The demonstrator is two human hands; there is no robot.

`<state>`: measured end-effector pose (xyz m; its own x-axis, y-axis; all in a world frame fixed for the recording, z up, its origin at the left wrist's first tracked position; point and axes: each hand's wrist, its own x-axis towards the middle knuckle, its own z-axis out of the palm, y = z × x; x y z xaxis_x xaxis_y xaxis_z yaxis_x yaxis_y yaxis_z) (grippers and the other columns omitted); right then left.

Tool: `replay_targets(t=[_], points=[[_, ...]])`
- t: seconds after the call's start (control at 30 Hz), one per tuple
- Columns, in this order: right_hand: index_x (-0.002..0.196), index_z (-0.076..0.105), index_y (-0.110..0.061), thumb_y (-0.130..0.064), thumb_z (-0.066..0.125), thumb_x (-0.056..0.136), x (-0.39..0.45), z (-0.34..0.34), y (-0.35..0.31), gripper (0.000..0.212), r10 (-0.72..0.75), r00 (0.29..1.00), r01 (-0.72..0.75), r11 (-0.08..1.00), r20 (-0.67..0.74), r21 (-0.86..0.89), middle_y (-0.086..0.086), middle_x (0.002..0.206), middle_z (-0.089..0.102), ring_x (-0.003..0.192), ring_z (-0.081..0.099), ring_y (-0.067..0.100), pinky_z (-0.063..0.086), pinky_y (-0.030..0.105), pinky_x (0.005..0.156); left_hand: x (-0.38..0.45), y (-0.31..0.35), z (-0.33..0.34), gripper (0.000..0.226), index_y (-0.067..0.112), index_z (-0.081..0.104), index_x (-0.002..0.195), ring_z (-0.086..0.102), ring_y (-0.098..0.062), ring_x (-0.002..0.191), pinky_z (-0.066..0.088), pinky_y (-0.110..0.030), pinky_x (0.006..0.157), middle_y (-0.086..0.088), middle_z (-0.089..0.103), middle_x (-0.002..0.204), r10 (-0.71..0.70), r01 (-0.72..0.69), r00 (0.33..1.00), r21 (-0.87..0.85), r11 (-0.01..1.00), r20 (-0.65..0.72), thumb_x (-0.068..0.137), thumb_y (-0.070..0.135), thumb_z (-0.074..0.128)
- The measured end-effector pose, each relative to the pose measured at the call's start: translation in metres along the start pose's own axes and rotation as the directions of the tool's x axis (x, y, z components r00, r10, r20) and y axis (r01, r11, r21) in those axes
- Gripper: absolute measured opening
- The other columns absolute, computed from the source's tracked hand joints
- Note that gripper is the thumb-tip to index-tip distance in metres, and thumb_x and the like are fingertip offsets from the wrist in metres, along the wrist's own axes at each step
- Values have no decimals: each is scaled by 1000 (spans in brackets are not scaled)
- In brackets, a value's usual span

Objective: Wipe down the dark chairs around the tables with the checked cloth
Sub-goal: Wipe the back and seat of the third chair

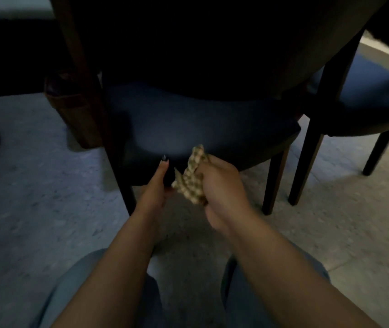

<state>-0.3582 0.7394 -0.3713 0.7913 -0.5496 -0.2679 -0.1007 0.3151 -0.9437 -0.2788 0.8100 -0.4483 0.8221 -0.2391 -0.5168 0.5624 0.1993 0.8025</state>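
The speckled grey floor [46, 209] carries two dark chairs: the nearer chair [200, 119] at centre, a second chair [366, 100] just beside it at right.

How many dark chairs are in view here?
2. One chair is straight ahead, just beyond the hands and checked cloth; the second chair stands to its right, partly cut off. Others may be hidden in the dark.

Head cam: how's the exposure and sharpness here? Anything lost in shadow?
Head view: underexposed overall, with a cool cast; the chair back is near black, no detail. A faint highlight shows on the seat. The right hand and checked cloth are soft with motion blur; the left hand is somewhat sharper. The wide lens bends the chair legs outward. The floor is brightest at right.
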Motion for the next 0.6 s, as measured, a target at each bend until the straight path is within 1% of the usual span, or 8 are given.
replay_targets(t=[0.13, 0.23, 0.3, 0.37, 0.43, 0.5, 0.53, 0.6], points=[[102, 68, -32, -12, 51, 94, -30, -26, -54, 27, -355, 923, 384, 842, 147, -380, -20, 90, 67, 83, 65, -4, 50, 13, 71, -30, 29, 6, 32, 0, 56, 120, 64, -16, 69, 46, -25, 49, -10, 68, 95, -70, 54, 997, 310, 949, 41, 99, 24, 50], [102, 64, -37, -5, 54, 88, -57, -30, -120, 36, -626, 730, 679, 618, 275, -396, -30, 87, 66, 87, 64, -9, 48, 7, 70, -68, 71, 14, 17, -2, 63, 106, 70, -23, 81, 56, -27, 69, -10, 72, 91, 212, -250, 966, 343, 905, 146, 93, 7, 59], [101, 62, -35, -7, 54, 83, -75, -34, -165, 34, -787, 529, 826, 392, 316, -405, -25, 90, 67, 88, 65, -5, 51, 11, 73, -109, 112, 25, 9, 6, 66, 92, 72, -16, 79, 57, -24, 74, -5, 74, 80, 550, -601, 799, 299, 742, 242, 88, -1, 62], [105, 62, -28, -6, 53, 83, -84, -40, -210, 32, -907, 300, 904, 173, 294, -391, -15, 94, 68, 89, 67, 4, 56, 25, 76, -149, 157, 40, 16, 10, 64, 86, 72, -14, 75, 55, -19, 69, -5, 72, 75, 785, -850, 526, 205, 485, 325, 89, -5, 59], [107, 63, -22, -7, 51, 84, -82, -47, -256, 30, -969, 88, 907, -17, 229, -420, -5, 95, 68, 87, 67, 11, 57, 34, 75, -172, 199, 55, 13, 15, 62, 88, 72, -14, 74, 55, -22, 69, -3, 72, 76, 879, -958, 283, 152, 243, 384, 91, 3, 60], [109, 65, -13, -7, 50, 84, -65, -49, -289, 29, -970, -31, 814, -166, 243, -557, -3, 99, 61, 89, 58, 7, 50, 20, 79, -177, 233, 71, 7, 20, 62, 89, 71, -16, 72, 58, -33, 67, 0, 71, 76, 896, -983, 136, 171, 69, 422, 90, 13, 59], [109, 66, -10, -8, 50, 84, -52, -48, -301, 30, -950, -7, 751, -211, 311, -626, -4, 99, 58, 89, 53, 4, 43, 11, 79, -173, 247, 81, 5, 20, 61, 90, 69, -18, 69, 58, -39, 64, 1, 69, 74, 896, -976, 98, 216, 2, 433, 89, 16, 59], [103, 68, -14, -12, 52, 86, -26, -46, -317, 24, -833, 287, 683, -169, 473, -711, -6, 94, 59, 86, 51, 6, 38, 10, 74, -166, 272, 106, 2, 20, 61, 90, 66, -17, 68, 56, -40, 64, 2, 67, 75, 882, -931, 64, 346, -116, 467, 89, 19, 60]])
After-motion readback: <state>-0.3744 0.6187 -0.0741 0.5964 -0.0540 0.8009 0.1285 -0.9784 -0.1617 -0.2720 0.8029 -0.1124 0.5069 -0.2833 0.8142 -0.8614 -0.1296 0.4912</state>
